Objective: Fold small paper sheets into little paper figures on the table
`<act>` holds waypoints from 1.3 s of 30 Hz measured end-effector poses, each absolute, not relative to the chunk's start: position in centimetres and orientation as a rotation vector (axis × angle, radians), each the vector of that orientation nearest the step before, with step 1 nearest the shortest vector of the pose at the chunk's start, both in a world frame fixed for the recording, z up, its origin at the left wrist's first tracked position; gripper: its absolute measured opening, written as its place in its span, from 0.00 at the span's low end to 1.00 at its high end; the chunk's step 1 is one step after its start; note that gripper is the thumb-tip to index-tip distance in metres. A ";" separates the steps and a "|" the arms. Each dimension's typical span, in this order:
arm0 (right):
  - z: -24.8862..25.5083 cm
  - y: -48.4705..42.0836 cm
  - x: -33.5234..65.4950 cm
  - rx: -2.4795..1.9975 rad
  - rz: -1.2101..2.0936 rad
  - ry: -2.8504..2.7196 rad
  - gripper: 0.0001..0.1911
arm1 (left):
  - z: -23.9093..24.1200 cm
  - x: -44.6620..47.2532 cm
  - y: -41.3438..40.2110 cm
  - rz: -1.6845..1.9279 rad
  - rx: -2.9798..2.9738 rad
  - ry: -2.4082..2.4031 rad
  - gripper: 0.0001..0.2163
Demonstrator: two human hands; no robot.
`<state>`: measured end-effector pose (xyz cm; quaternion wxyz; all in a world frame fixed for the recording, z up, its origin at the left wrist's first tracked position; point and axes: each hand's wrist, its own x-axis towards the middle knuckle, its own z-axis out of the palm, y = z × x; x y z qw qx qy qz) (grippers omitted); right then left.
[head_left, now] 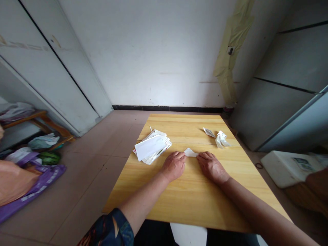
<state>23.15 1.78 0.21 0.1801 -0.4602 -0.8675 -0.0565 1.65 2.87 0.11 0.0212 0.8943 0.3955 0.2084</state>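
A small folded piece of white paper, peaked at its far side, lies on the wooden table between my hands. My left hand is closed on its left end, the fingertips pressed down there. At the right end my right hand grips the paper in the same way, fingers together. Just left of my left hand sits a loose stack of white papers. Farther back on the right are a flat folded paper piece and a bunch of folded papers.
The wooden table stands before a white wall. A white box is on the floor to the right. Along the left are a cabinet, a wooden rack, a purple bag and a watermelon.
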 end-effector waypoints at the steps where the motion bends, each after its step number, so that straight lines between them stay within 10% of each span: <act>1: 0.3 1.7 23.5 -1.313 -0.171 -2.451 0.13 | 0.1 1.7 2.9 0.645 2.774 1.231 0.11; 39: 1.4 1.1 23.1 -1.442 -0.170 -2.465 0.13 | 1.0 1.6 2.1 0.629 2.748 1.467 0.08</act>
